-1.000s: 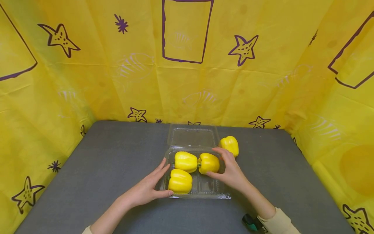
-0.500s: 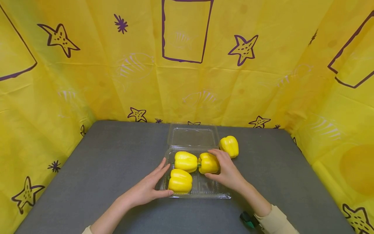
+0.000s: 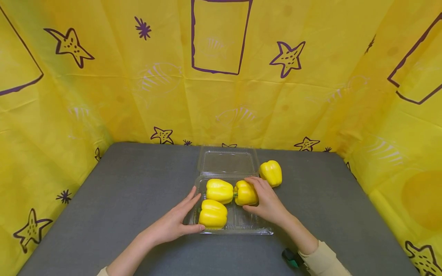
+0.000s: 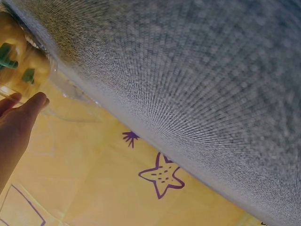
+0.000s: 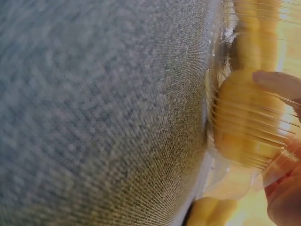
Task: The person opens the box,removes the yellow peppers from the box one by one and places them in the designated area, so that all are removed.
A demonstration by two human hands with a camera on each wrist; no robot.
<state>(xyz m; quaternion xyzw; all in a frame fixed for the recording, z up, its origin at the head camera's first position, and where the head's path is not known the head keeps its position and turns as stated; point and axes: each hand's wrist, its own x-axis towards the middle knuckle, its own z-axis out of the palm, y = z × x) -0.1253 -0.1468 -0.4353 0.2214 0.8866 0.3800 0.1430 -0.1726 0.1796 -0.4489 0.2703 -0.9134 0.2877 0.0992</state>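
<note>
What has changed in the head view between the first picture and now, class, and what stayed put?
The right hand shifted slightly left, its fingers now covering more of the right pepper in the clear container. The right sleeve shifted left too. No new grip or release is plain. The left hand, container and the pepper outside it stayed put.

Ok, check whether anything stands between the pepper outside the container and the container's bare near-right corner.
Yes: the right hand, gripping the far-right pepper inside, lies across the direct path, as does the container's right rim.
</note>
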